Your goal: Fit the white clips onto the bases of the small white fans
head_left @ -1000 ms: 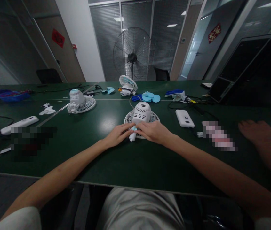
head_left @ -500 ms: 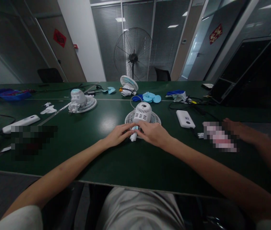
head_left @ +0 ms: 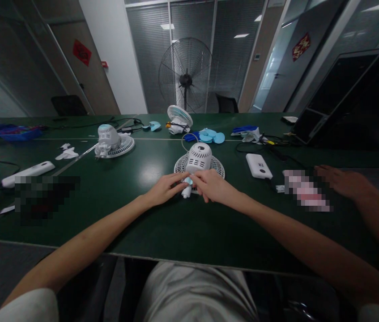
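Note:
A small white fan (head_left: 200, 157) lies grille down on the green table in front of me, its motor housing upward. My left hand (head_left: 165, 188) is closed with thumb and fingertips on the fan's neck joint (head_left: 186, 191), a white piece with a light-blue part, on the near side. From the right, my right hand (head_left: 213, 184) pinches at the same joint with thumb and forefinger, its other fingers curled below. The fingers cover part of the joint, and anything small between them is hidden.
Another small fan (head_left: 111, 142) lies at the left, and a third fan (head_left: 178, 120) stands farther back. Light-blue fan blades (head_left: 211, 136), gloves (head_left: 247, 132) and a white power bank (head_left: 259, 166) lie around. Another person's hand (head_left: 340, 179) rests at the right.
My right hand has turned a little, its lower fingers now showing below the palm. My left hand stays at the neck joint. The fan has hardly moved.

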`<move>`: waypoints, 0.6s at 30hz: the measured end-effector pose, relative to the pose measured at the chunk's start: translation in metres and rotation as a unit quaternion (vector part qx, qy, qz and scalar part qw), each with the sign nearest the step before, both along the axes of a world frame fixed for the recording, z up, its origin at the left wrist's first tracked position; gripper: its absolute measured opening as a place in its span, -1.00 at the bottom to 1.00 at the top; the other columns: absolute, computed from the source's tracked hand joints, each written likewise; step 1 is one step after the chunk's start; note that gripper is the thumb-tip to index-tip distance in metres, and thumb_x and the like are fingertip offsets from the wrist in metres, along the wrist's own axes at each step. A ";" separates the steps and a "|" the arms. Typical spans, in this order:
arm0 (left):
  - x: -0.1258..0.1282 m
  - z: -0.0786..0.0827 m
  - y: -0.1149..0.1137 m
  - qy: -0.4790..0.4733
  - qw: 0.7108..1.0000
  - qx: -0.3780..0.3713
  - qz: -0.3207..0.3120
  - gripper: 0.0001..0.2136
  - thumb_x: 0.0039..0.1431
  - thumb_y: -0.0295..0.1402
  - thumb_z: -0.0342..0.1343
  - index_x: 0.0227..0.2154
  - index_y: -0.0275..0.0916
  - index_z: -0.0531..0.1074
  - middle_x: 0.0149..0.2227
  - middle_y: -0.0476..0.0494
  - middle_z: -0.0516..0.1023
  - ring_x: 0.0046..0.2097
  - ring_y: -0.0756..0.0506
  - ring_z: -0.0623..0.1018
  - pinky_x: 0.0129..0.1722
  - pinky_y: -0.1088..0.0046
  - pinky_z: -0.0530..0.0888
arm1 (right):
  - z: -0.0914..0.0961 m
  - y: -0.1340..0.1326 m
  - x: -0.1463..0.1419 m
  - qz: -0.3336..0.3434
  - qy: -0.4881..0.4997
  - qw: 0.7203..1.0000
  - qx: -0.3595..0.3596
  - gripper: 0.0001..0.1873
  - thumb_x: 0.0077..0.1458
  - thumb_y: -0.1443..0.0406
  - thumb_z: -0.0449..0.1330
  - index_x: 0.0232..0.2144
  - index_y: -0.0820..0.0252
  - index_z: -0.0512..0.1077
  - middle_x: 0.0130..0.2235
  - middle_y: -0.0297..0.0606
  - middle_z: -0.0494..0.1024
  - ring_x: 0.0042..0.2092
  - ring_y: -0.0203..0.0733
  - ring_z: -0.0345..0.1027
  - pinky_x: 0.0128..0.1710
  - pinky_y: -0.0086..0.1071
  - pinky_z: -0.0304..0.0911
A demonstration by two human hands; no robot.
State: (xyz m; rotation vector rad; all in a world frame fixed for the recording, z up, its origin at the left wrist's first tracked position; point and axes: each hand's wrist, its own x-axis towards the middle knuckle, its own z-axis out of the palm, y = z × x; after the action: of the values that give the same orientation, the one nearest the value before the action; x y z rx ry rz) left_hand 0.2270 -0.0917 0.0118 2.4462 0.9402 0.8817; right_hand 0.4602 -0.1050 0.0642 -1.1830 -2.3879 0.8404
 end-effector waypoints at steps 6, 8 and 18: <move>-0.001 -0.002 0.002 -0.004 1.000 0.003 0.000 -0.57 0.47 -0.18 0.02 0.32 -0.14 0.32 0.13 -0.22 0.55 -0.16 -0.08 0.58 -0.15 0.39 0.52 | 0.004 0.008 0.018 0.126 -0.141 0.924 0.333 -0.62 0.46 0.15 0.01 0.13 0.27 0.34 -0.05 -0.05 0.57 -0.23 -0.13 0.49 -0.37 -0.33 0.33; -0.002 -0.003 0.003 -0.008 1.000 0.005 0.001 -0.57 0.47 -0.17 0.03 0.31 -0.15 0.33 0.15 -0.23 0.54 -0.15 -0.09 0.59 -0.16 0.39 0.53 | 0.002 0.013 0.023 0.163 -0.168 0.901 0.366 -0.61 0.48 0.15 -0.04 0.15 0.27 0.33 0.00 -0.03 0.55 -0.19 -0.12 0.48 -0.36 -0.32 0.33; 0.001 -0.003 0.001 -0.005 1.000 0.011 0.004 -0.56 0.46 -0.15 0.04 0.30 -0.15 0.35 0.15 -0.23 0.54 -0.14 -0.10 0.59 -0.18 0.40 0.53 | -0.006 0.003 -0.003 -0.010 -0.059 0.985 0.159 -0.58 0.50 0.19 -0.14 -0.20 0.28 0.44 -0.36 -0.19 0.58 -0.44 -0.27 0.43 -0.45 -0.41 0.24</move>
State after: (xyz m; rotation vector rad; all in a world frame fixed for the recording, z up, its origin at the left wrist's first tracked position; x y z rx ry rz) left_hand 0.2282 -0.0911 0.0085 2.4560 0.9428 0.9111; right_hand 0.4572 -0.1022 0.0584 -1.1492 -2.4812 0.3701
